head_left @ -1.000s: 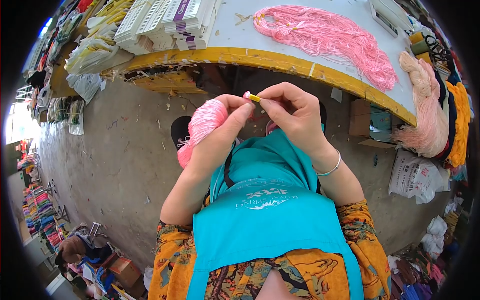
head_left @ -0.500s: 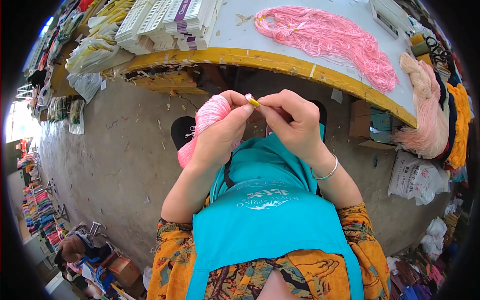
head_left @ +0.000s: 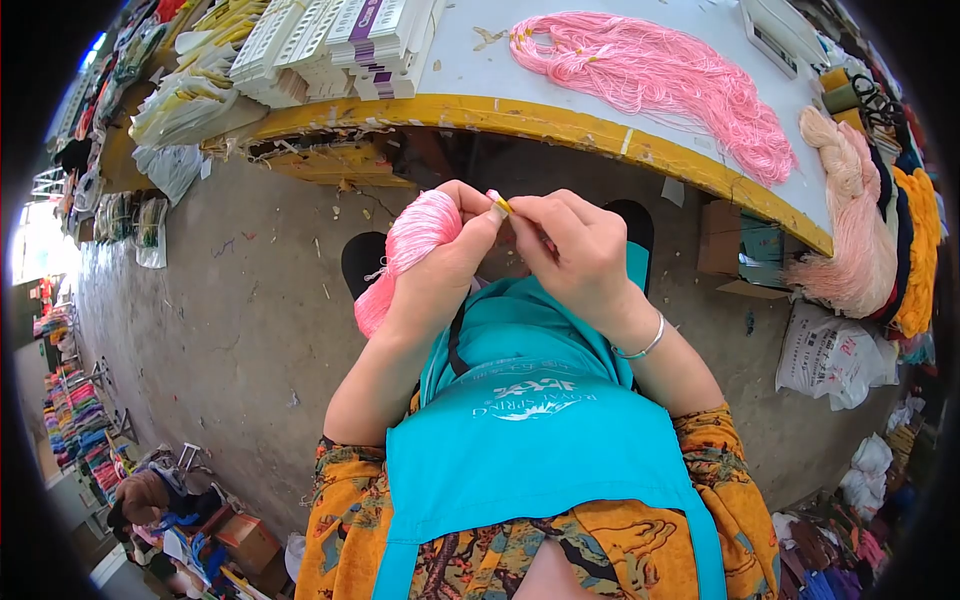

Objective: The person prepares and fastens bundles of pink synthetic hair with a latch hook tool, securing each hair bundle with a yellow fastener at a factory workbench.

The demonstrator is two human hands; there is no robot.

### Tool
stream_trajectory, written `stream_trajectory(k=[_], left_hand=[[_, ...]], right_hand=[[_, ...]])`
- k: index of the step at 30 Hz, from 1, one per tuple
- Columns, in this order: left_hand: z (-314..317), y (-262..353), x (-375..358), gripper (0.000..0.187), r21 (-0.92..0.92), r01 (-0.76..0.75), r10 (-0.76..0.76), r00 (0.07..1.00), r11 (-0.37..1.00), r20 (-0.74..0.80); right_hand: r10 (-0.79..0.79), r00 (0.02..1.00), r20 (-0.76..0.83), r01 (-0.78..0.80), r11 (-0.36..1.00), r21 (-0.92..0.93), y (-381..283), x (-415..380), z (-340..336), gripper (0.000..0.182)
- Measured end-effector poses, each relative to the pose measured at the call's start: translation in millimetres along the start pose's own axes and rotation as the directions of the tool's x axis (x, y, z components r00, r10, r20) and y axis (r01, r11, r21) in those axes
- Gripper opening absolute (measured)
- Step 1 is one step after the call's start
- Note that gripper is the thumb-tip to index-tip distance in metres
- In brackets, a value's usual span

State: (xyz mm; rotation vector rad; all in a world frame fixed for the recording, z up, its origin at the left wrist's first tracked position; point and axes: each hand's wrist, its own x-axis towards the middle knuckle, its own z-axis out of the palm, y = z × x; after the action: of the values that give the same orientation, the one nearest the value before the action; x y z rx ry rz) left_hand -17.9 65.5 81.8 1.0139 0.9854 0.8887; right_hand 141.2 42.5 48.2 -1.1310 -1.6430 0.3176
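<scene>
In the head view, your left hand (head_left: 440,268) is closed around the pink skein (head_left: 418,238). The skein bulges out on the outer side of this hand, and its lower part hangs beside the wrist. The thumb and the index finger of the left hand pinch together at a small yellow strip (head_left: 503,205), which has a bit of pink and white at its end. Your right hand (head_left: 582,250) is also closed, with its fingertips at the same strip, so the two hands almost meet there. The other fingers of the right hand are curled, and I cannot tell if they hold something. The right wrist wears a thin bracelet (head_left: 650,340).

Beyond the hands is the counter (head_left: 540,122) with its worn yellow edge. On it, ahead and to the right of the hands, a big pink yarn bundle (head_left: 655,85) lies spread. Ahead and to the left are stacks of white cards (head_left: 372,50). Farther to the right, pale pink yarn (head_left: 862,225) and orange yarn (head_left: 917,250) hang over the counter's end, and a white sack (head_left: 825,355) is below them. Nearer to you than the hands is your turquoise apron (head_left: 540,450).
</scene>
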Motion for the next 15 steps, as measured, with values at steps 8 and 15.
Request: stream_trajectory(k=[8, 15], left_hand=[[-4.4, -3.1, 0.8, 0.005, 0.150, -0.087, 0.082, 0.996, 0.985, 0.040], [-7.7, -9.5, 5.2, 0.003, 0.029, -0.098, 0.095, 0.991, 0.995, 0.095]], right_hand=[[0.510, 0.795, 0.329, -0.593, 0.540, 0.598, -4.7, -2.2, -0.2, 0.006], [0.448, 0.543, 0.711, -0.636, -0.334, 0.696, -0.4, -2.8, -5.5, 0.009]])
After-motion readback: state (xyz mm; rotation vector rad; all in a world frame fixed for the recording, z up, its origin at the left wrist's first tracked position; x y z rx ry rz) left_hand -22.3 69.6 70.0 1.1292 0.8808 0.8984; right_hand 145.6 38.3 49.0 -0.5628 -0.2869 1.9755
